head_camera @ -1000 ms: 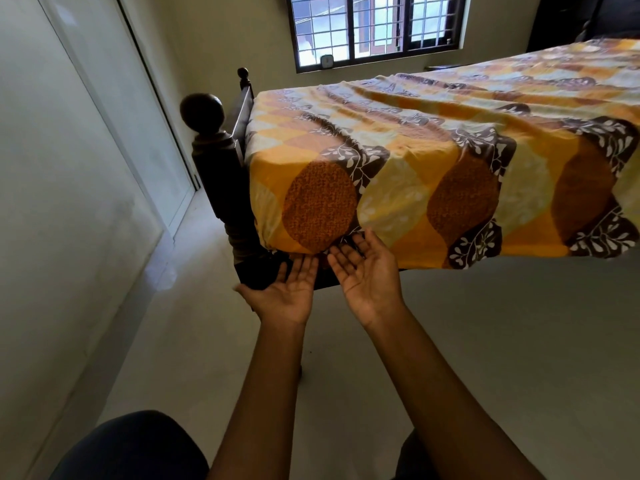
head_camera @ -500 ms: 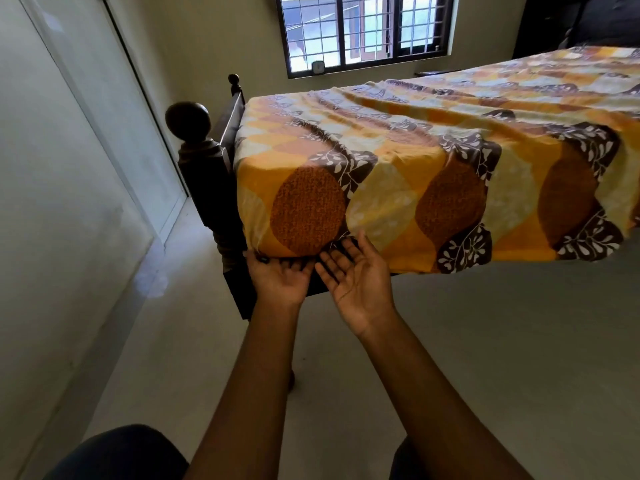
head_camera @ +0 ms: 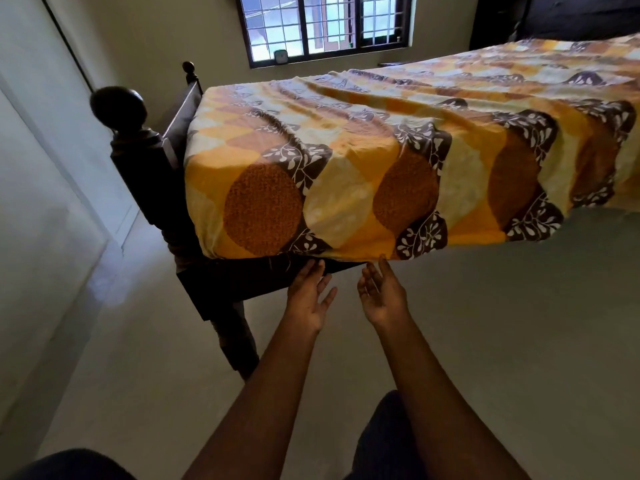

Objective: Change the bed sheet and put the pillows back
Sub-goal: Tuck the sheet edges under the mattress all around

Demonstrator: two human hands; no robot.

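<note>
Sheet [head_camera: 346,188]: hem hangs free, untucked, over bed frame [head_camera: 242,277].
Left hand [head_camera: 308,296]: fingers [head_camera: 311,273] straight, empty, at hem, likely for tucking.
Right hand [head_camera: 381,297]: likewise released.

One patterned sheet [head_camera: 346,161], two hands [head_camera: 308,299] [head_camera: 381,296], two knobbed bedposts [head_camera: 119,107] [head_camera: 189,70], one barred window [head_camera: 325,26], perhaps one small clock [head_camera: 280,57].

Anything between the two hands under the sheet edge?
In the head view, only bare floor separates the left hand and right hand; the dark bed frame shows beyond, under the sheet.
</note>
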